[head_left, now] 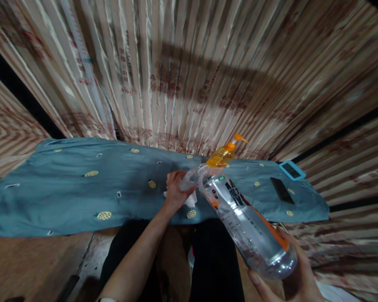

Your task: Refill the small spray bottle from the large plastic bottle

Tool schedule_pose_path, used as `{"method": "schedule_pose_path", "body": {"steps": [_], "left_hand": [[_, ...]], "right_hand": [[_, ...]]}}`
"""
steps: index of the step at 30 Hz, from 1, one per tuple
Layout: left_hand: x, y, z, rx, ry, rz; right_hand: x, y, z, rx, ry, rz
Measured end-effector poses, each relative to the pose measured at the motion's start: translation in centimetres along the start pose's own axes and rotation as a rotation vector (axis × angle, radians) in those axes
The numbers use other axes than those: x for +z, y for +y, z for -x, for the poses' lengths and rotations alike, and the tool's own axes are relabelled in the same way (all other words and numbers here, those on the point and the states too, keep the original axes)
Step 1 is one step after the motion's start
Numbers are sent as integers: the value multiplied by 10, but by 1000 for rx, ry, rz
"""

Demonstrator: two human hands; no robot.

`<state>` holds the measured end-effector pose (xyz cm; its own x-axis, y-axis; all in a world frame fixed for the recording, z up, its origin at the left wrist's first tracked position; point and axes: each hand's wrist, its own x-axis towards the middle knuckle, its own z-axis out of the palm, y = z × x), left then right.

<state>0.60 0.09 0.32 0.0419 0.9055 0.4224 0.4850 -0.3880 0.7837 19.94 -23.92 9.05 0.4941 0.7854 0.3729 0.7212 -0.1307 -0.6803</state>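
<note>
Cupped under the base, the right hand (290,274) grips a large clear plastic water bottle (239,218) tilted neck-down toward a small clear cup (190,178). Left hand (175,191) closes on that cup and a white tissue (190,200) above the teal patterned cloth (66,188). Pouring appears begun, the bottle largely empty. An orange pump bottle (223,154) and 2 phones (282,190) lie beyond.

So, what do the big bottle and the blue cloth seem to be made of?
The big bottle looks like clear, glossy plastic: one sees through it, and it shows bright highlights. The blue cloth seems a matte woven fabric, probably cotton: it has soft wrinkles and printed yellow motifs.
</note>
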Motion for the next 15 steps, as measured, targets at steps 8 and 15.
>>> {"method": "schedule_pose_path", "body": {"steps": [8, 15], "left_hand": [[-1, 3, -1, -12, 3, 5], [-1, 2, -1, -20, -7, 12]], "right_hand": [[1, -4, 0, 37, -5, -57], [0, -6, 0, 57, -15, -32]]}}
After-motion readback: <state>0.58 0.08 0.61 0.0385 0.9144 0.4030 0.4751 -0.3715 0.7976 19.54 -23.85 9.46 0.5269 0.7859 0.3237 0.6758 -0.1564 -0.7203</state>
